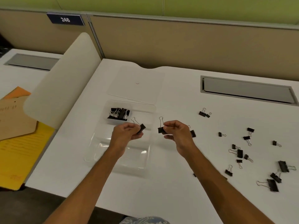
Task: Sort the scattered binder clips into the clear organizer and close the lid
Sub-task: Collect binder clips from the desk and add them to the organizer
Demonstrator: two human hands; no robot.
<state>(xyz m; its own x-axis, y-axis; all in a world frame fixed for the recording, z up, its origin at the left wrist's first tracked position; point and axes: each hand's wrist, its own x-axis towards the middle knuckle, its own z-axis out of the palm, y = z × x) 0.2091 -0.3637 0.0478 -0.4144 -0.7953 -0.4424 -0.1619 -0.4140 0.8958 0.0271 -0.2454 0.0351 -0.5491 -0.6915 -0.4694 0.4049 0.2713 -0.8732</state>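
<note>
Binder clips (239, 153) lie scattered on the white desk (169, 183) to the right. Nearer the middle, the left hand (125, 135) pinches one black clip (141, 128) over the clear organizer (123, 143), while the right hand (175, 132) grips a second clip (161, 129) just beside it. Farther back, several clips (119, 113) fill the organizer's far-left compartment, its lid (142, 81) lying open behind.

White desk (161, 183), tan partition (178, 42), green wall (210, 8).
</note>
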